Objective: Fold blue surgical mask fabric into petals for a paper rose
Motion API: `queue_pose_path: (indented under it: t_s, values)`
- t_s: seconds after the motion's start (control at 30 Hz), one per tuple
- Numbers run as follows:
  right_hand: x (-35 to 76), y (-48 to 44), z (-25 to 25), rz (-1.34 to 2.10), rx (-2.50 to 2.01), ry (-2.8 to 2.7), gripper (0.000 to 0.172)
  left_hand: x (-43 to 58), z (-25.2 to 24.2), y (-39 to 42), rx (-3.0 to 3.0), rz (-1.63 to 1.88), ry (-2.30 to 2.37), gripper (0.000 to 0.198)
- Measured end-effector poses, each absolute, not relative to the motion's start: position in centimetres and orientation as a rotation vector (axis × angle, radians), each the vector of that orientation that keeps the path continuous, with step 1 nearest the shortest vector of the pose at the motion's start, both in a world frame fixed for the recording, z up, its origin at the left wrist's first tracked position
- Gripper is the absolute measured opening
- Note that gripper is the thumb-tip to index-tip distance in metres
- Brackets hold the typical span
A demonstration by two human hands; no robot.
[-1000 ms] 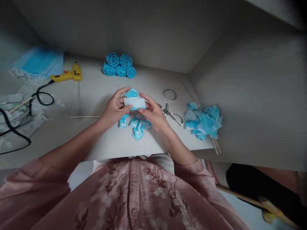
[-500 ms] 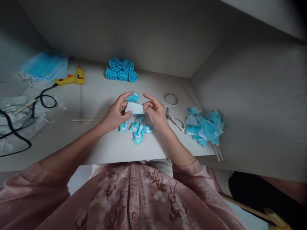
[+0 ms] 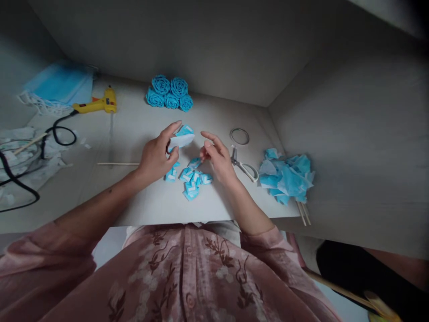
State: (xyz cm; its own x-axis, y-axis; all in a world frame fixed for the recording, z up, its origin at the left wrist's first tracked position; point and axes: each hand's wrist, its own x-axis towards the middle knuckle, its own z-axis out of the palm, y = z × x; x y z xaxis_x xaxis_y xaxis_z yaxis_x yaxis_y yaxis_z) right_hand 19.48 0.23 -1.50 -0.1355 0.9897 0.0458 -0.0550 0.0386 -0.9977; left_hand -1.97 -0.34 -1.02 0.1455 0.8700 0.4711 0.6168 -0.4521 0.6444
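Note:
My left hand (image 3: 160,151) pinches one end of a small folded piece of mask fabric (image 3: 182,141), white on the side facing me with some blue at its edge. Beyond it, a small blue folded piece (image 3: 185,130) lies partly hidden. Just right of the fabric, my right hand (image 3: 216,156) is apart from it, index finger stretched out and thumb raised, with nothing visible in its fingers. Below both hands lie several small blue folded pieces (image 3: 191,190) with white strips on them. Scissors (image 3: 246,169) lie beside my right hand.
Rolled blue fabric roses (image 3: 172,100) are stacked at the back. A yellow glue gun (image 3: 97,105) and blue masks (image 3: 60,82) lie back left, with a black cord (image 3: 63,143). A wire coil (image 3: 239,136), a blue fabric heap (image 3: 286,176) and sticks (image 3: 303,213) are at right; a thin stick (image 3: 117,164) lies left.
My right hand has let go of the fabric piece. My left hand has tilted the piece and drawn it slightly up and left. The view has shifted a little.

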Motion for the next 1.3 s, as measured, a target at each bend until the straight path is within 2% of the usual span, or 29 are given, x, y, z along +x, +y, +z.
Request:
queue_pose_path:
  t_s: [0.1, 0.17, 0.27, 0.37, 0.47, 0.57, 0.8, 0.97, 1.13, 1.3]
  values:
    - [18.8, -0.2, -1.5, 1.604, -0.95, -1.224, 0.084, -1.7, -1.5, -0.5, 2.271, 1.138, 1.406, 0.062]
    - [18.5, -0.4, -1.6, 1.677, -0.906, -1.2, 0.085, -1.3, -1.8, -0.6, 2.37, 1.077, 1.335, 0.056]
    - [18.4, -0.4, -1.7, 1.653, -0.918, -1.176, 0.079, -0.9, -2.1, -1.0, 2.464, 1.042, 1.152, 0.048]
    - [18.7, 0.0, -2.1, 1.597, -0.949, -1.159, 0.083, -0.9, -2.0, -1.3, 2.379, 1.13, 1.022, 0.049]
    - [18.9, 0.2, -2.3, 1.543, -0.95, -1.172, 0.091, -1.1, -1.9, -1.3, 2.083, 1.303, 1.035, 0.053]
    - [18.9, 0.0, -2.3, 1.492, -0.965, -1.236, 0.093, -1.1, -1.4, -0.9, 1.721, 1.324, 1.102, 0.046]
    - [18.6, -1.0, -1.9, 1.441, -1.009, -1.441, 0.086, -0.7, -0.5, -0.5, 1.337, 1.112, 1.171, 0.029]
    - [19.0, -0.4, -2.2, 1.301, -1.013, -1.443, 0.07, -0.6, -0.7, -0.6, 1.237, 1.116, 1.13, 0.031]
    - [19.2, 0.3, -2.7, 1.289, -0.972, -1.391, 0.067, -0.3, -0.9, -0.7, 1.212, 1.09, 1.085, 0.03]
    - [19.0, -0.1, -2.5, 1.276, -0.958, -1.41, 0.062, -0.5, -0.8, -0.7, 1.254, 1.221, 1.092, 0.036]
